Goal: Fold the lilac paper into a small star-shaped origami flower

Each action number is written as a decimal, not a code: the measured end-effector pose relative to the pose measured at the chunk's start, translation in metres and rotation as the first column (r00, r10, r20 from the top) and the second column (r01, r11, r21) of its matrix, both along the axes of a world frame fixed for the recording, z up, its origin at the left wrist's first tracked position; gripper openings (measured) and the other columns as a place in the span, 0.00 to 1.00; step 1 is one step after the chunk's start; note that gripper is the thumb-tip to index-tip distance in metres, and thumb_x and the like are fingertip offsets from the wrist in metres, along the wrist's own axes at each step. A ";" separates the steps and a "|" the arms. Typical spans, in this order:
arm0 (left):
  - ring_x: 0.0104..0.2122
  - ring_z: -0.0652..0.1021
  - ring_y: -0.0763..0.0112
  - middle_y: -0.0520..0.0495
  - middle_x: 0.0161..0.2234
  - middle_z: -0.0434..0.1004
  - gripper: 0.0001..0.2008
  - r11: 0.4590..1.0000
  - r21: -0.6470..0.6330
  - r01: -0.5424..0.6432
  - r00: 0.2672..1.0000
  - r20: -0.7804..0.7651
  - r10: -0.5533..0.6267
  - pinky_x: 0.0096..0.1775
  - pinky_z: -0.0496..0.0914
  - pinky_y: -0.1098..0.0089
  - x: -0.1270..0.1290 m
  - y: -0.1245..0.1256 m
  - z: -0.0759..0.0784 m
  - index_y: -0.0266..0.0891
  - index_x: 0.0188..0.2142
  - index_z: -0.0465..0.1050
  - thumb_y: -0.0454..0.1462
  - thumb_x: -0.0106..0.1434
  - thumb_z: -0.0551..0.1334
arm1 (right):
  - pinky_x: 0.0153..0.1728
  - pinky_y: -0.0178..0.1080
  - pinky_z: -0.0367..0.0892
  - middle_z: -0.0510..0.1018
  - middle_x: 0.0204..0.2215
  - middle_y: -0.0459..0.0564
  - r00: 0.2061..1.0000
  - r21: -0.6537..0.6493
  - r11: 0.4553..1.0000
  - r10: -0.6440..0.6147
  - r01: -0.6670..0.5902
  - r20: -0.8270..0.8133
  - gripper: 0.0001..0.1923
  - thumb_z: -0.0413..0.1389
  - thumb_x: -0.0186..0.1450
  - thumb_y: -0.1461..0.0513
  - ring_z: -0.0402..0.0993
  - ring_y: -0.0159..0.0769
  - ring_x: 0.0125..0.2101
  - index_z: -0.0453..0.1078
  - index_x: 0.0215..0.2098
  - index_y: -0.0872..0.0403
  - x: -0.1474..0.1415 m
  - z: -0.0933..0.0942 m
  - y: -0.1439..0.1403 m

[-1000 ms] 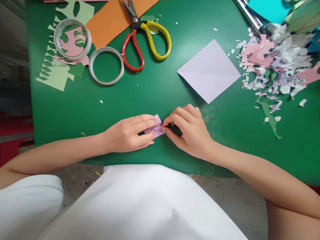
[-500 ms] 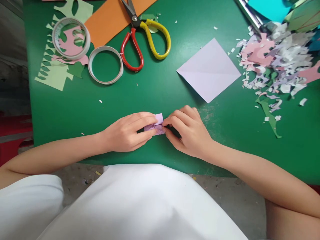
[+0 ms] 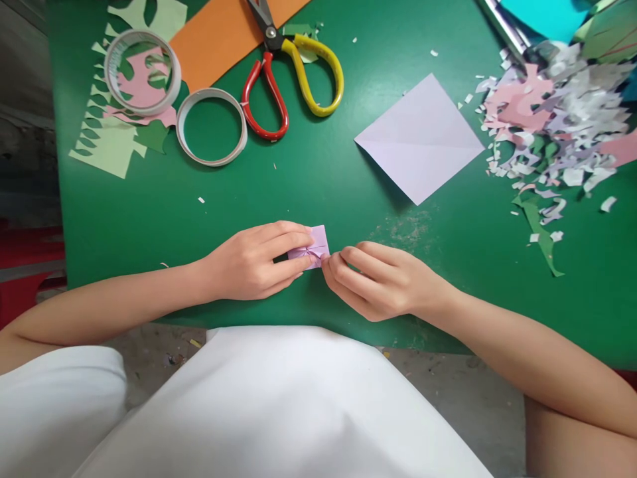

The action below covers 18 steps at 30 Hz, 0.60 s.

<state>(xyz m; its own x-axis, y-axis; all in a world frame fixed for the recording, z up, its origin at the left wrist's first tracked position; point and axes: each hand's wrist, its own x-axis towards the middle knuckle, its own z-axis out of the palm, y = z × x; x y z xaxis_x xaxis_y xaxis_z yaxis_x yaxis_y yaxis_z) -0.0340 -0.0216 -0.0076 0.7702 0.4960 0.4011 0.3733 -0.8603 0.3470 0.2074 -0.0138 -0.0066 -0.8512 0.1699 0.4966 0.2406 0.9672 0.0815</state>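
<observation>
The small folded paper, lilac and crisply creased, lies on the green tabletop near the wearer's edge, its folds gathering toward a point in the middle. The left hand grasps it between thumb and fingers, covering its left part; the right hand pinches its right edge with the fingertips, the other fingers curled in.

Beyond lies a lilac sheet, a flat diamond with one faint crease across it (the smooth tabletop is scuffed pale just below). Scissors with dark metal blades and glossy grips, one red, one yellow, overlap an orange sheet. Beside them lie two round, pale hoops, and, farther right, a ragged heap of paper scraps, white, pink and green.
</observation>
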 end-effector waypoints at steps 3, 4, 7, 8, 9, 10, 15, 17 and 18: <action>0.48 0.81 0.60 0.41 0.41 0.80 0.05 1.000 0.014 0.007 1.000 0.002 -0.007 0.49 0.79 0.64 0.000 0.001 0.000 0.35 0.42 0.72 0.31 0.65 0.62 | 0.25 0.38 0.60 0.70 0.28 0.49 1.000 0.049 0.999 0.019 -0.020 0.022 0.08 0.58 0.67 0.67 0.63 0.30 0.28 0.72 0.28 0.58 0.000 0.000 0.000; 0.48 0.81 0.60 0.41 0.41 0.81 0.06 1.000 0.017 0.012 1.000 0.008 -0.012 0.50 0.79 0.63 -0.001 0.001 0.000 0.34 0.41 0.72 0.30 0.64 0.63 | 0.25 0.37 0.60 0.70 0.28 0.49 0.999 0.058 0.998 0.024 -0.026 0.023 0.08 0.57 0.67 0.67 0.63 0.30 0.28 0.72 0.28 0.59 0.001 0.000 0.000; 0.47 0.82 0.57 0.39 0.41 0.81 0.06 0.999 0.030 0.022 1.000 0.015 -0.022 0.50 0.80 0.62 -0.001 0.001 0.000 0.31 0.41 0.73 0.30 0.63 0.64 | 0.25 0.37 0.61 0.71 0.28 0.49 0.999 0.066 0.997 0.045 -0.046 0.026 0.07 0.58 0.66 0.68 0.64 0.30 0.28 0.73 0.29 0.60 0.002 0.000 0.001; 0.47 0.82 0.58 0.39 0.41 0.81 0.06 0.999 0.039 0.019 1.000 0.010 -0.020 0.50 0.80 0.63 -0.001 0.001 0.001 0.31 0.41 0.73 0.30 0.63 0.64 | 0.26 0.37 0.61 0.71 0.28 0.49 0.998 0.069 0.996 0.054 -0.056 0.030 0.07 0.58 0.66 0.68 0.65 0.31 0.28 0.73 0.29 0.60 0.002 0.001 0.001; 0.47 0.82 0.58 0.40 0.41 0.82 0.06 0.999 0.050 0.013 1.000 0.001 -0.013 0.50 0.80 0.63 -0.001 0.000 0.001 0.31 0.41 0.73 0.30 0.64 0.64 | 0.26 0.37 0.62 0.71 0.28 0.50 0.997 0.073 0.995 0.063 -0.065 0.037 0.07 0.58 0.66 0.68 0.66 0.31 0.29 0.73 0.29 0.60 0.002 0.001 0.002; 0.46 0.82 0.59 0.41 0.41 0.82 0.06 0.998 0.062 0.005 1.000 -0.011 -0.005 0.50 0.80 0.63 -0.001 0.000 0.001 0.31 0.41 0.73 0.31 0.64 0.64 | 0.27 0.37 0.62 0.72 0.29 0.50 0.996 0.081 0.994 0.070 -0.074 0.047 0.07 0.58 0.66 0.68 0.67 0.31 0.29 0.73 0.29 0.60 0.002 0.002 0.002; 0.46 0.83 0.58 0.40 0.41 0.82 0.06 0.994 0.107 -0.002 1.000 -0.027 0.005 0.50 0.80 0.63 0.000 -0.002 0.001 0.30 0.41 0.75 0.31 0.63 0.65 | 0.30 0.37 0.64 0.73 0.31 0.51 0.991 0.130 0.987 0.082 -0.095 0.103 0.07 0.56 0.67 0.68 0.69 0.32 0.31 0.74 0.32 0.61 0.001 0.005 0.003; 0.45 0.83 0.58 0.39 0.41 0.82 0.06 0.992 0.126 -0.002 1.000 -0.021 0.005 0.50 0.80 0.63 0.000 -0.002 0.000 0.30 0.40 0.75 0.31 0.64 0.65 | 0.30 0.37 0.64 0.74 0.31 0.51 0.991 0.138 0.986 0.081 -0.096 0.109 0.06 0.56 0.67 0.68 0.69 0.31 0.30 0.74 0.32 0.62 0.001 0.005 0.003; 0.45 0.83 0.59 0.40 0.41 0.82 0.06 0.991 0.132 -0.005 1.000 -0.020 0.008 0.50 0.80 0.63 0.000 -0.001 0.000 0.30 0.41 0.75 0.32 0.64 0.65 | 0.30 0.37 0.64 0.74 0.30 0.51 0.991 0.138 0.986 0.082 -0.097 0.108 0.06 0.56 0.67 0.68 0.69 0.31 0.30 0.74 0.32 0.62 0.001 0.005 0.003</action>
<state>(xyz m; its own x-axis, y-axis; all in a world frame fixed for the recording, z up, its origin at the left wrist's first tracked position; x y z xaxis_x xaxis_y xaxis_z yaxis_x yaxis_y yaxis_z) -0.0341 -0.0230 -0.0077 0.7757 0.4449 0.4477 0.3851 -0.8956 0.2227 0.2083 -0.0112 -0.0013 -0.9069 0.0245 0.4205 0.1371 0.9611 0.2397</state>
